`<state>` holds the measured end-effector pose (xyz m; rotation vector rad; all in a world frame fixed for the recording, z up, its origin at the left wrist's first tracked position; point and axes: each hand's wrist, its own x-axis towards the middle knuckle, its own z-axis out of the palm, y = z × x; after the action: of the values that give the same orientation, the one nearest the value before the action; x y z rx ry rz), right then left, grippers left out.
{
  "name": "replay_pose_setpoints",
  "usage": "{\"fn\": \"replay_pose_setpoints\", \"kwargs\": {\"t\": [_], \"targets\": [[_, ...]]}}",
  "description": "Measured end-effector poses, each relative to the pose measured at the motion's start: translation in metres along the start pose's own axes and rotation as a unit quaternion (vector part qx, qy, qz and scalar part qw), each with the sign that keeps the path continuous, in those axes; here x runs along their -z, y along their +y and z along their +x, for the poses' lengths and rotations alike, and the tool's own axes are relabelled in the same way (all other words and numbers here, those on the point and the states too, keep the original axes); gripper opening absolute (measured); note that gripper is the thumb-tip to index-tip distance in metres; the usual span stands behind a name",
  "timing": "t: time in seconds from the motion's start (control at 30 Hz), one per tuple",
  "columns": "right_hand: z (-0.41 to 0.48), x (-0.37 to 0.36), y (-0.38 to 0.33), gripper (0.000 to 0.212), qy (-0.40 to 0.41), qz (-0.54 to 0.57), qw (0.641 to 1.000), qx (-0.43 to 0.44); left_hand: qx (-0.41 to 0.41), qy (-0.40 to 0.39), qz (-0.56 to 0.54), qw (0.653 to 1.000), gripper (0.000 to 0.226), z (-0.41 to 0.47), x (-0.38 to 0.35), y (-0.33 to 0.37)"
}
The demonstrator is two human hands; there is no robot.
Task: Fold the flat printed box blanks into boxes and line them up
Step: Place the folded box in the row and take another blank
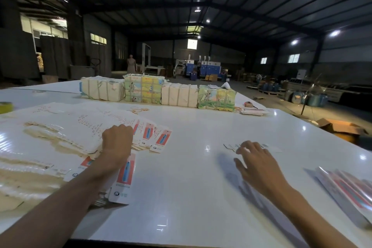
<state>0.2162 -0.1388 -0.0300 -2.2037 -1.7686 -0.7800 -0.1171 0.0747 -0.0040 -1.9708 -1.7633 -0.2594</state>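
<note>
A fanned pile of flat white box blanks (66,127) with red and blue print covers the left of the white table (191,177). My left hand (116,143) rests on the pile's right edge, fingers curled down over the blanks. One printed blank (124,179) lies under my left wrist, tilted. My right hand (253,161) hovers over the table with fingers spread, its fingertips reaching a small white blank (231,146) lying flat. Several folded pieces (346,189) lie in a row at the right edge.
Four tied bundles of printed paper (159,91) stand in a row at the table's far side, with rubber bands (138,109) in front. A yellow tape roll (6,106) sits at far left. A cardboard box (340,129) stands on the floor right. A person stands far behind.
</note>
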Motion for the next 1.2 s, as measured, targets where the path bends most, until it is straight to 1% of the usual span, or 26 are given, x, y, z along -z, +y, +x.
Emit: {"fn": "replay_pose_setpoints", "kwargs": {"t": [0.07, 0.17, 0.23, 0.3, 0.33, 0.37, 0.4, 0.47, 0.5, 0.53, 0.57, 0.6, 0.63, 0.67, 0.73, 0.77, 0.83, 0.87, 0.9, 0.97, 1.0, 1.03, 1.07, 1.1, 1.17, 1.2], "targets": [[0.017, -0.002, -0.03, 0.031, 0.016, 0.039, 0.998, 0.055, -0.024, 0.03, -0.011, 0.999, 0.022, -0.005, 0.008, 0.005], [0.038, -0.009, -0.073, 0.027, 0.025, 0.104, 0.989, 0.103, -0.066, 0.064, -0.077, 0.993, 0.033, -0.009, 0.022, 0.02], [0.042, -0.017, -0.095, 0.026, 0.02, 0.213, 0.974, 0.079, -0.082, 0.083, -0.164, 0.98, 0.031, -0.013, 0.034, 0.035], [0.041, -0.029, -0.105, 0.023, 0.006, 0.36, 0.933, 0.017, -0.075, 0.095, -0.284, 0.951, 0.023, -0.018, 0.045, 0.047], [0.039, -0.034, -0.106, 0.021, -0.019, 0.433, 0.901, -0.013, -0.078, 0.1, -0.312, 0.941, 0.022, -0.02, 0.048, 0.053], [0.04, -0.038, -0.106, 0.021, -0.054, 0.512, 0.857, -0.036, -0.091, 0.102, -0.315, 0.939, 0.021, -0.024, 0.051, 0.061], [0.041, -0.038, -0.105, 0.02, -0.083, 0.596, 0.796, -0.065, -0.114, 0.098, -0.311, 0.938, 0.02, -0.03, 0.053, 0.069], [0.048, -0.039, -0.103, 0.026, -0.117, 0.752, 0.635, -0.132, -0.172, 0.088, -0.302, 0.933, 0.023, -0.045, 0.056, 0.089], [0.052, -0.04, -0.101, 0.033, -0.121, 0.795, 0.574, -0.156, -0.2, 0.088, -0.28, 0.935, 0.024, -0.054, 0.056, 0.101], [0.053, -0.041, -0.099, 0.039, -0.116, 0.811, 0.546, -0.173, -0.227, 0.096, -0.247, 0.937, 0.025, -0.065, 0.056, 0.112], [0.053, -0.042, -0.098, 0.04, -0.104, 0.815, 0.537, -0.188, -0.252, 0.104, -0.216, 0.937, 0.026, -0.074, 0.054, 0.122], [0.051, -0.044, -0.096, 0.034, -0.087, 0.809, 0.544, -0.203, -0.273, 0.109, -0.199, 0.935, 0.027, -0.082, 0.05, 0.13], [0.05, -0.048, -0.093, 0.025, -0.072, 0.804, 0.549, -0.218, -0.283, 0.109, -0.204, 0.931, 0.029, -0.089, 0.046, 0.135], [0.048, -0.051, -0.09, 0.023, -0.064, 0.8, 0.549, -0.234, -0.279, 0.101, -0.238, 0.925, 0.035, -0.092, 0.042, 0.137], [0.047, -0.054, -0.082, 0.029, -0.063, 0.804, 0.534, -0.256, -0.232, 0.08, -0.36, 0.9, 0.045, -0.085, 0.036, 0.137], [0.048, -0.052, -0.079, 0.028, -0.06, 0.81, 0.523, -0.258, -0.199, 0.061, -0.409, 0.888, 0.045, -0.077, 0.033, 0.136], [0.049, -0.046, -0.076, 0.023, -0.058, 0.819, 0.509, -0.258, -0.132, -0.029, -0.488, 0.862, 0.044, -0.057, 0.032, 0.133], [0.049, -0.043, -0.076, 0.024, -0.058, 0.821, 0.507, -0.257, -0.103, -0.11, -0.537, 0.83, 0.045, -0.048, 0.031, 0.131], [0.049, -0.041, -0.077, 0.028, -0.056, 0.822, 0.508, -0.251, -0.076, -0.207, -0.602, 0.768, 0.049, -0.042, 0.03, 0.13], [0.049, -0.04, -0.079, 0.035, -0.052, 0.822, 0.518, -0.231, -0.028, -0.38, -0.723, 0.576, 0.056, -0.039, 0.025, 0.13], [0.049, -0.04, -0.081, 0.037, -0.052, 0.817, 0.528, -0.226, -0.02, -0.433, -0.758, 0.488, 0.057, -0.042, 0.021, 0.13], [0.048, -0.039, -0.082, 0.04, -0.054, 0.809, 0.542, -0.223, -0.021, -0.461, -0.781, 0.421, 0.058, -0.046, 0.014, 0.131], [0.047, -0.039, -0.082, 0.045, -0.054, 0.798, 0.559, -0.219, -0.024, -0.471, -0.796, 0.379, 0.059, -0.048, 0.007, 0.133], [0.047, -0.038, -0.082, 0.054, -0.052, 0.784, 0.581, -0.214, -0.028, -0.471, -0.806, 0.358, 0.061, -0.05, 0.002, 0.134], [0.047, -0.039, -0.081, 0.075, -0.042, 0.743, 0.638, -0.198, -0.034, -0.473, -0.815, 0.334, 0.068, -0.053, -0.003, 0.135], [0.046, -0.038, -0.08, 0.078, -0.037, 0.72, 0.668, -0.184, -0.041, -0.478, -0.818, 0.318, 0.071, -0.054, -0.004, 0.135]]}}
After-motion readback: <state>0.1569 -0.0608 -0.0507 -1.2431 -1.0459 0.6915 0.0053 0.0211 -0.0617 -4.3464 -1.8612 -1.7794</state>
